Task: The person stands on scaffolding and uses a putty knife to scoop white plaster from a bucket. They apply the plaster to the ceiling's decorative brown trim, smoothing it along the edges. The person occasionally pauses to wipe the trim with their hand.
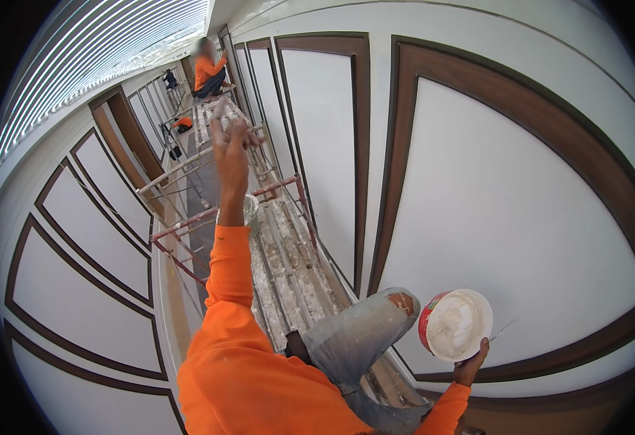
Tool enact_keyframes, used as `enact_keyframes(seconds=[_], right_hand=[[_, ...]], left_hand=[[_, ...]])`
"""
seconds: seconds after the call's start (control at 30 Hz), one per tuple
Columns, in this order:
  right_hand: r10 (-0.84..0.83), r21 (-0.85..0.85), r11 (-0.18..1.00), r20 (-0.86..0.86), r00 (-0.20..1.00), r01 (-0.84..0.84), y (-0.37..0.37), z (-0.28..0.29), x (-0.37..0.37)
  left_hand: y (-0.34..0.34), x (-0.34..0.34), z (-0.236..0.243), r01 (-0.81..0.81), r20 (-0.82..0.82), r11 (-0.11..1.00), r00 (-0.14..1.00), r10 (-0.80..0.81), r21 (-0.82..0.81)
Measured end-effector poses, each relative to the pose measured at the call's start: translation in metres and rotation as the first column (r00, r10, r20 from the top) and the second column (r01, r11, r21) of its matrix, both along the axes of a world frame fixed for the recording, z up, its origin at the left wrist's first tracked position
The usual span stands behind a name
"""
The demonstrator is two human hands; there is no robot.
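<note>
My left arm, in an orange sleeve, reaches forward over the scaffold planks. At its end my left hand [233, 141] is raised with dusty fingers apart, one pointing ahead, and nothing shows in them. Low on the right, my right hand [471, 364] grips a round tub [439, 330] from beneath. The tub is white inside with a red outer side, and white paste [457, 324] fills much of it, tilted toward me. A thin, flat blade-like tool [504, 329] sticks out beside the right fingers; its handle is hidden. My bent knee in torn jeans [361, 333] lies between the arms.
Paste-spattered planks [288, 254] run ahead between reddish scaffold frames [180, 235]. A pale bucket [251, 207] stands partly behind my left forearm. White wall panels with brown trim [506, 196] rise close on the right. Farther along, a person in orange [207, 72] crouches on the platform.
</note>
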State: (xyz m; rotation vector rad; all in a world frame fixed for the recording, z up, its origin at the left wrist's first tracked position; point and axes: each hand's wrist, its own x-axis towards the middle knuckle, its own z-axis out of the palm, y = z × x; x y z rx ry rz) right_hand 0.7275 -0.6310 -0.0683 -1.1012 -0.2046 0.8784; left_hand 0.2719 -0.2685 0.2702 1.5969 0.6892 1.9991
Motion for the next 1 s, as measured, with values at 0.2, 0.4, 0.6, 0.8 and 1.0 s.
enact_keyframes(seconds=[0.2, 0.4, 0.6, 0.8, 1.0], right_hand=[[-0.091, 0.043, 0.995, -0.045, 0.995, 0.093, -0.001, -0.002, 0.002], [-0.080, 0.144, 0.987, 0.018, 0.997, 0.077, -0.013, -0.008, 0.009], [-0.081, 0.164, 0.983, -0.033, 0.996, 0.085, -0.018, -0.018, 0.016], [-0.076, 0.181, 0.980, -0.044, 0.996, 0.083, -0.017, -0.020, 0.020], [-0.115, 0.166, 0.979, -0.026, 0.993, 0.117, -0.020, -0.019, 0.023]], left_hand=[[0.016, -0.015, -0.215, -0.046, -0.376, 0.837, 0.906, -0.195, -0.545], [-0.068, 0.031, -0.364, 0.003, -0.382, 0.570, 0.740, -0.553, -0.821], [-0.098, 0.057, -0.398, 0.014, -0.452, 0.555, 0.562, -0.693, -0.832], [-0.097, 0.060, -0.414, 0.085, -0.479, 0.596, 0.510, -0.714, -0.798], [-0.102, 0.075, -0.396, 0.130, -0.352, 0.492, 0.546, -0.760, -0.861]])
